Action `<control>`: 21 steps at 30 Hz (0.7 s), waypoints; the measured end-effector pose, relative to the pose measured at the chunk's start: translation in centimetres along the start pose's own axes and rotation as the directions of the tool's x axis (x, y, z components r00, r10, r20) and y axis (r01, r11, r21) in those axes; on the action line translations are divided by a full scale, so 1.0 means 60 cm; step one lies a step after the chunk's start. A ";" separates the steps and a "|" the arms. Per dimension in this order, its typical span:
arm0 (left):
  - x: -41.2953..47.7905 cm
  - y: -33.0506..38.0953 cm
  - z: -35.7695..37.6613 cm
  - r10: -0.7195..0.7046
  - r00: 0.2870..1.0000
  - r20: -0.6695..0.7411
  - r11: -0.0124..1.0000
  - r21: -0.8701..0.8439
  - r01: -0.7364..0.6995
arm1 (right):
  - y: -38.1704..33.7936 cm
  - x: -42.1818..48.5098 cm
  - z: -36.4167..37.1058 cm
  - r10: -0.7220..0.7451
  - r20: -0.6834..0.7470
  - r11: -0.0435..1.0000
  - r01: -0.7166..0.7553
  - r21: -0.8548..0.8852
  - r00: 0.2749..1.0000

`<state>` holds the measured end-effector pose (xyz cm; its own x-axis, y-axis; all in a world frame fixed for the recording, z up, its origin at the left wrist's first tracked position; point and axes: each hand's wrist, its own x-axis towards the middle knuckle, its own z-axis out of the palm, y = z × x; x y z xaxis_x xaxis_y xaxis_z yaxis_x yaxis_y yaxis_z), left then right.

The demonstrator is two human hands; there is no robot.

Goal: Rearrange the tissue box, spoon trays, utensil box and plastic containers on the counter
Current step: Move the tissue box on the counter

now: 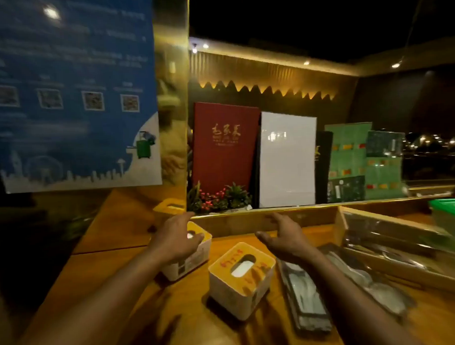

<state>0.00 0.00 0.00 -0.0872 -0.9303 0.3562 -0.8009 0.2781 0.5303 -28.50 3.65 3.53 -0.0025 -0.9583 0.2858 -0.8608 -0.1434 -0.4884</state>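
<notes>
Two white tissue boxes with yellow lids stand on the wooden counter. The near tissue box sits in the middle, a tissue showing in its slot. My left hand rests on top of the far tissue box, covering most of its lid. My right hand hovers open above the counter, right of both boxes, holding nothing. Two dark spoon trays lie right of the near box. A wooden utensil box sits further right. A green-lidded plastic container stands at the far right edge.
A low wooden ledge runs behind the counter, topped by a glass panel with menus and a small plant behind it. A reflective gold pillar with a blue poster stands at the left. The counter's left edge drops into darkness.
</notes>
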 end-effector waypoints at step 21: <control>-0.042 -0.193 0.125 -0.157 0.983 0.094 0.972 0.189 0.137 | -0.085 0.160 0.329 -0.014 0.360 0.963 0.109 -0.246 0.933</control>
<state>5.09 -2.64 -12.81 -0.0162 -0.9808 0.1944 -0.9028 0.0979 0.4188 -14.07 -9.69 -7.48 0.1927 -0.9810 -0.0237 -0.9545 -0.1818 -0.2363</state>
